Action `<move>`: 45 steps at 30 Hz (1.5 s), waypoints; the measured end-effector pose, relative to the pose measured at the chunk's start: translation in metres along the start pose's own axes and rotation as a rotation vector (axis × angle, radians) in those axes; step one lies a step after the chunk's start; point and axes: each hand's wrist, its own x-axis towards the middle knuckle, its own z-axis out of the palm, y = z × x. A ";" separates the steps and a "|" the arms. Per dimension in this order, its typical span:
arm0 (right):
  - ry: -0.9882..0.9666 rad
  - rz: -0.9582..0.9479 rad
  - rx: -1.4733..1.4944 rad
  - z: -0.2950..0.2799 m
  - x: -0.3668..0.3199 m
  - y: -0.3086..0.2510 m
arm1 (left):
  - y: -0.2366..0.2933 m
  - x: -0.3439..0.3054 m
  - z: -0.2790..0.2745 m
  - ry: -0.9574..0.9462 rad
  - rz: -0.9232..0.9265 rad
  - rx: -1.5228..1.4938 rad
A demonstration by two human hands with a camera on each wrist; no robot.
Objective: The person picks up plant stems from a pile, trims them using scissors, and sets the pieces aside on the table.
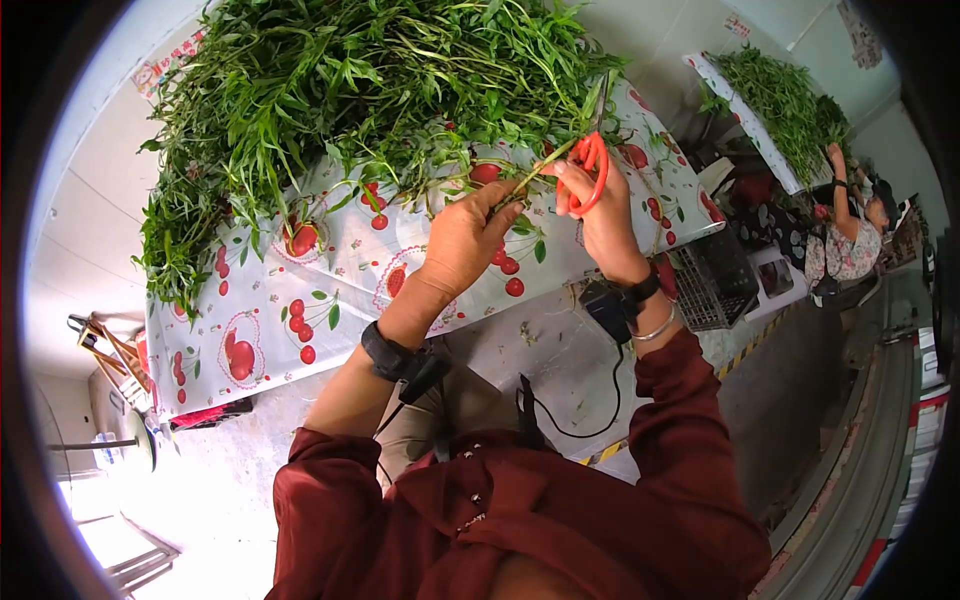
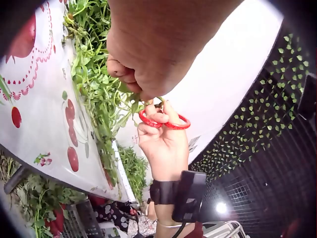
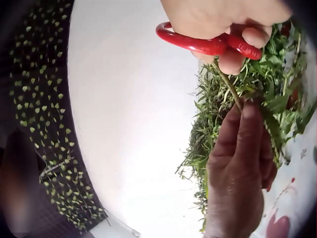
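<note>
Between both hands runs a green stem [image 1: 532, 178]. The left hand [image 1: 462, 240] pinches its lower end between thumb and fingers, seen also in the right wrist view, where the left hand [image 3: 240, 173] holds the stem [image 3: 229, 85] from below. Red-handled scissors [image 1: 600, 165] sit in the right hand [image 1: 603, 220], blades pointing away from the body, and that hand's fingertips meet the stem's other end. In the left wrist view the red handles [image 2: 184, 122] loop around fingers of the right hand [image 2: 166, 148]. A large heap of leafy stems [image 1: 330, 90] lies just beyond the hands.
A cherry-patterned cloth [image 1: 350, 270] covers the table. At the right stand a black crate [image 1: 715, 280] and a second table [image 1: 745, 125] with more greens [image 1: 785, 110], where another person [image 1: 850, 240] reaches in. A cable [image 1: 580, 434] hangs below the right wrist.
</note>
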 end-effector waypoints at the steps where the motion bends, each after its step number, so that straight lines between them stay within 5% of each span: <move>1: 0.007 0.031 0.020 0.001 0.003 0.003 | 0.003 0.000 -0.001 -0.014 -0.027 -0.027; 8: 0.102 0.097 0.185 0.013 0.007 -0.002 | -0.006 0.000 0.010 0.084 0.113 -0.064; 14: 0.155 0.058 0.191 0.007 0.008 -0.005 | 0.006 0.004 0.011 0.003 -0.044 -0.016; 26: 0.214 -0.033 0.272 -0.024 0.009 -0.008 | 0.018 0.015 0.024 -0.036 0.151 0.284; 32: 0.330 -0.203 0.371 -0.093 0.032 -0.016 | -0.017 0.013 0.019 0.042 0.097 0.393; 37: 0.307 -0.057 0.378 -0.093 0.028 -0.014 | -0.005 0.019 0.010 -0.132 0.110 0.454; 42: 0.253 -0.031 0.374 -0.078 0.015 -0.002 | 0.014 0.019 0.003 -0.079 0.021 0.347; 45: 0.260 -0.004 0.365 -0.059 0.008 0.000 | 0.017 0.016 0.005 0.043 0.150 0.393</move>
